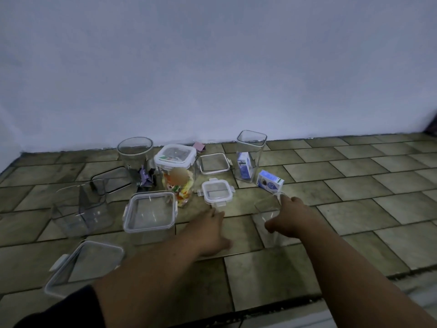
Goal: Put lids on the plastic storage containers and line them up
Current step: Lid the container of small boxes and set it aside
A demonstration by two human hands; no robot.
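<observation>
Several clear plastic containers and lids lie on a tiled floor. My right hand (287, 218) grips the rim of a small open clear container (267, 223) standing at the right. My left hand (210, 230) reaches forward with fingers apart, its tips just short of a small square lid with clips (216, 191). A lidded container (150, 214) stands to the left, beside an open one (80, 209). A lidded jar of colourful packets (176, 171) stands behind. Another lid (214, 163) lies flat further back.
A tall open container (250, 155) holding a blue-and-white carton stands at the back right, with a second carton (269, 182) lying beside it. A round open container (135, 155) stands at the back left. A large lid (85, 266) leans at the near left. A wall runs behind.
</observation>
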